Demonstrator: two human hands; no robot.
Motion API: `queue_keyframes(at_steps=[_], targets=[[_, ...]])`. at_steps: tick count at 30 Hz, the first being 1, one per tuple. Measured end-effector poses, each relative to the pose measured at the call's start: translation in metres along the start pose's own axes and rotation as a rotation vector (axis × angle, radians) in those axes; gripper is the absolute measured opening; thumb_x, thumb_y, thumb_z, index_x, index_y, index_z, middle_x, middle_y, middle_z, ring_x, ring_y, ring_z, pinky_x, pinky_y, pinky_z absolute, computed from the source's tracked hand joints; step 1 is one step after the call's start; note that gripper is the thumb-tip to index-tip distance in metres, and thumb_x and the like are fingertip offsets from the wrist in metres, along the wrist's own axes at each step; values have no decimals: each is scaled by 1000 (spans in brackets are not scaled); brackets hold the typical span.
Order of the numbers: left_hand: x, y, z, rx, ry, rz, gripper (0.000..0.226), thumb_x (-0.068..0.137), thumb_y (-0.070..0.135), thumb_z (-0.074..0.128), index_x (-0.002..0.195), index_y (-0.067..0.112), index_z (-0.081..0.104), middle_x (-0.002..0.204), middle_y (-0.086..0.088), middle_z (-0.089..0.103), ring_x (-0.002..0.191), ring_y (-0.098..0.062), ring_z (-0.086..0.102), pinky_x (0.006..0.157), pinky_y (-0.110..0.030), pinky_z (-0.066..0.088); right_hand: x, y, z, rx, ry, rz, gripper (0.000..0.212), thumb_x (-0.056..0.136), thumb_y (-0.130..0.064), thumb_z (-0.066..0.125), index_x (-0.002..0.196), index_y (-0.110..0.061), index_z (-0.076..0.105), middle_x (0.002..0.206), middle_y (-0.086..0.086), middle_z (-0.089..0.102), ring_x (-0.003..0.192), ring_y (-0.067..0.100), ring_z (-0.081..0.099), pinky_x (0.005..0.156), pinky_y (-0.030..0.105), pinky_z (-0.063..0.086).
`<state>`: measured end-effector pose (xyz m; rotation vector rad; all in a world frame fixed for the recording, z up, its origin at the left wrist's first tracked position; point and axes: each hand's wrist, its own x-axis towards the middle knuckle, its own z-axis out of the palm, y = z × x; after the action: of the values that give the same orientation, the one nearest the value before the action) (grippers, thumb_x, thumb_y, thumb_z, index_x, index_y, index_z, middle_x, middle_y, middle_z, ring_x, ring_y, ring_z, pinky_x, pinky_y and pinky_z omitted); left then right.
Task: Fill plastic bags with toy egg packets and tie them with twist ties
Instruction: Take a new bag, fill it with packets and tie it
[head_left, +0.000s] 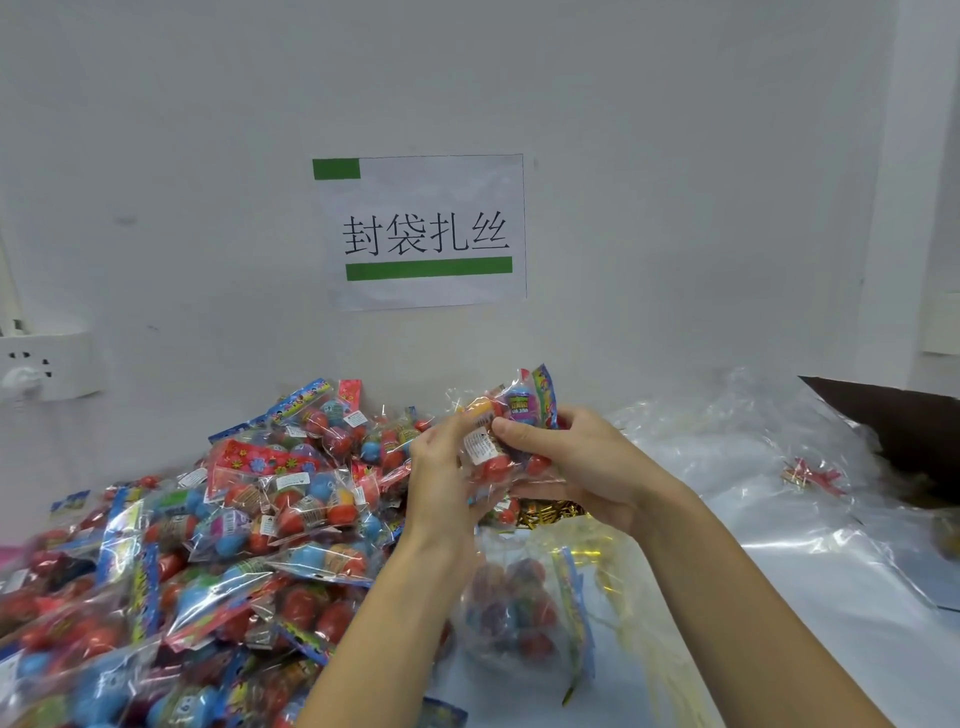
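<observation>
A pale wall (675, 182) fills the top of your view, with a laminated white sign (426, 231) on it – black characters between two green bars – and a white socket (44, 366) at the far left. Below it the table (810, 639) is smooth and light, strewn on the right with a slippery layer of clear plastic bags (737, 447) that crinkle and catch the light. To your left sprawls a big heap of toy egg packets (218, 530): glossy cellophane sleeves with printed card headers, each holding round red and blue eggs. It crowds right up against your left forearm. Between your forearms lies a filled bag (511, 613), blurred, with rounded eggs inside. A dark brown cardboard flap (904, 426) juts in at the right edge. Gold foil twist ties (550, 512) lie bunched just under your hands. Your left hand (441, 478) and right hand (576, 467) are both closed around one packet (511, 431) – lifted above the table, fingers pinching its crackly wrap from either side.
</observation>
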<state>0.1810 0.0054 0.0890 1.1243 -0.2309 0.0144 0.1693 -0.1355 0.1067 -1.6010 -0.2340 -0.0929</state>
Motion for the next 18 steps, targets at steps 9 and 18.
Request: queue_keyframes(at_steps=[9,18], targets=[[-1,2,-1,106,51,-49,41,92,55,60,115,23,70,102,1,78,87,-18,76,65,-32,59,-4,-7,5,-295,-67,-89,33,82,-59,72,87,-27,78,91,-1,78,87,11,73,85,30,54],[-7,3,1,268,90,110,71,63,81,58,110,28,59,111,3,71,104,-19,69,93,-50,55,-11,-12,-1,-353,-41,-81,60,68,-75,64,87,-19,75,84,-3,78,76,6,74,60,15,51]])
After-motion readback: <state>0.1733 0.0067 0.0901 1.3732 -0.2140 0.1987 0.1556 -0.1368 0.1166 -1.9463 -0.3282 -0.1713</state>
